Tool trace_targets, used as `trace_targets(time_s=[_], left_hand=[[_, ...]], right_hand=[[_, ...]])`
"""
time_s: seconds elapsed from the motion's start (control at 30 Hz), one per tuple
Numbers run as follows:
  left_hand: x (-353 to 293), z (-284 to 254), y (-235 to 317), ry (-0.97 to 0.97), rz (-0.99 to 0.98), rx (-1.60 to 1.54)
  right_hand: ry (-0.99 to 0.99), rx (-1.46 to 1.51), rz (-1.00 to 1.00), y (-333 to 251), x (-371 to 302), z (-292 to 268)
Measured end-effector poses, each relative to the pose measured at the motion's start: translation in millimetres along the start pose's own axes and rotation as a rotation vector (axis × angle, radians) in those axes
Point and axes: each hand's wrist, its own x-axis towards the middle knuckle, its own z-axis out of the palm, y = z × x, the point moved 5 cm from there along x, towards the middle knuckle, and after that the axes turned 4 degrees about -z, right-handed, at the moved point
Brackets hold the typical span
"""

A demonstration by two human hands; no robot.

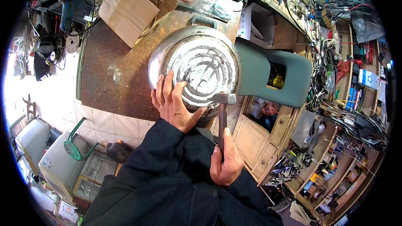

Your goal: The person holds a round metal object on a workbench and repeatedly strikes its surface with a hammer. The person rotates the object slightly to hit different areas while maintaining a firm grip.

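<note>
A round metal pot (161, 56) sits bottom up at the edge of the brown worktable (104, 86). Its pale base shows concentric rings and dark scuffs, and one loop handle (204, 21) sticks out on the far side. My left hand (178, 109) lies on the near left part of the base, fingers spread and thumb out to the right. A hammer (222, 121) with a dark handle is in my right hand (228, 165), thumb along the shaft. The hammer's head is over the pot's near right rim; whether it touches the metal I cannot tell.
A grey-green chair (255, 69) with an opening in its back stands against the pot's right side. Cardboard (127, 10) lies on the table's far left. Wooden drawers (251, 138) and cable-filled shelves (335, 159) line the right. Appliances stand on the tiled floor at left.
</note>
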Motion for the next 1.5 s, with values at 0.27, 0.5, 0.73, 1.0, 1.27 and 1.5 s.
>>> trace_targets(time_s=[0.27,0.5,0.73,1.0,1.27,1.5], left_hand=[[-0.9,0.0,-0.6,0.006,-0.008,-0.021],[1.4,0.1,2.3,0.035,-0.004,-0.010],[0.8,-1.3,2.0,0.024,-0.004,-0.007],[-1.2,-1.5,-1.0,0.013,-0.011,-0.057],[1.2,0.4,0.2,0.056,0.004,-0.033],[2.4,-3.3,2.4,0.057,0.027,-0.039]], right_hand=[[-0.057,0.008,0.045,2.4,3.4,4.6],[-0.049,0.019,-0.017,5.7,-0.5,7.2],[-0.052,-0.010,-0.074,9.6,-3.3,2.8],[-0.038,-0.068,-0.359,46.1,-4.0,-7.9],[-0.265,-0.257,-0.648,70.8,4.8,-28.9],[-0.396,-0.298,-0.825,82.0,18.4,-38.7]])
